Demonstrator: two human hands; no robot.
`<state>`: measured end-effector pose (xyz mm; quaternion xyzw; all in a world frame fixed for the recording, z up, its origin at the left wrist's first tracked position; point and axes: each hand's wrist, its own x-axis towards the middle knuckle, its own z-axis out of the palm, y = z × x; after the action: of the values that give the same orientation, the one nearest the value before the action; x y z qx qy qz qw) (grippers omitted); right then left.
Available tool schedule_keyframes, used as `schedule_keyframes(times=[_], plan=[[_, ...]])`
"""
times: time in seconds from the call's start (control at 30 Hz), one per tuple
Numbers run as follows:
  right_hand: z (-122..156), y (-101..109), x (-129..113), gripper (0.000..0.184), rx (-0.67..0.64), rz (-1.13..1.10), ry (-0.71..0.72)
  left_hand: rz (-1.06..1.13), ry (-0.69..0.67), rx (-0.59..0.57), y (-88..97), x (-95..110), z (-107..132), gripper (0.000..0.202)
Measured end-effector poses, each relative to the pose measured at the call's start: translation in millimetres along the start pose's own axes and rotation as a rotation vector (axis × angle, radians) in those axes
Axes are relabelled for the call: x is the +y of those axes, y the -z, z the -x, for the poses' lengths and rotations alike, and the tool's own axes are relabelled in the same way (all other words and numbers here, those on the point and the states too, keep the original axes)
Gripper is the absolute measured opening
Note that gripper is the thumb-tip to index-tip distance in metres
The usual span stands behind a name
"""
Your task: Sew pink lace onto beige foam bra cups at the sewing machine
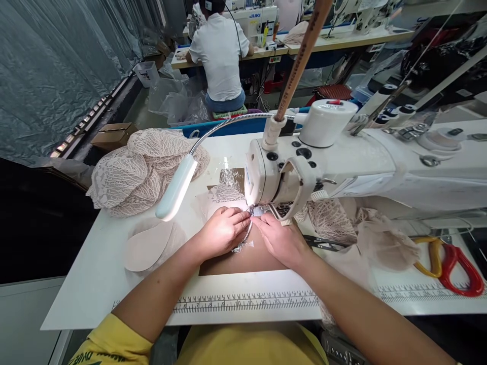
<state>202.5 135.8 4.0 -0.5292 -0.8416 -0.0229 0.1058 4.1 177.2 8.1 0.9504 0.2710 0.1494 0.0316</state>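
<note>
A white sewing machine (262,175) has its needle area right in front of my fingertips. My left hand (222,232) is closed, fingers bent and pressed together on a pale lace fabric piece (227,192) at the left of the presser foot. My right hand (283,241) is closed too, thumb and forefinger pinching the near edge of that piece just right of the needle. A narrow pale strip (243,242) curves from between the hands towards me, over a brown plate (243,263). The exact fold under my fingertips is hidden.
Stacked lace cup pieces (129,172) lie at the left, smooth beige pads (148,246) nearer. A lamp (177,187) hangs over the table. At right are lace fabric (331,220), black snips (325,243) and red-handled scissors (461,271). A person in white (222,56) sits ahead.
</note>
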Motion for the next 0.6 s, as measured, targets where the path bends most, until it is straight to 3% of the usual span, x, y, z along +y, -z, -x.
schedule_keyframes(times=[0.3, 0.43, 0.6], plan=[[-1.2, 5.5, 2.6, 0.030, -0.003, -0.134, 0.189, 0.051, -0.015, -0.044, 5.9, -4.1, -1.2, 0.023], [-0.7, 5.2, 2.8, 0.030, -0.008, -0.138, 0.190, 0.072, -0.048, -0.047, 5.9, -7.2, 0.2, 0.022], [1.5, 6.0, 5.0, 0.032, -0.002, -0.106, 0.171, 0.069, 0.012, -0.009, 2.3, 1.1, -0.3, 0.025]])
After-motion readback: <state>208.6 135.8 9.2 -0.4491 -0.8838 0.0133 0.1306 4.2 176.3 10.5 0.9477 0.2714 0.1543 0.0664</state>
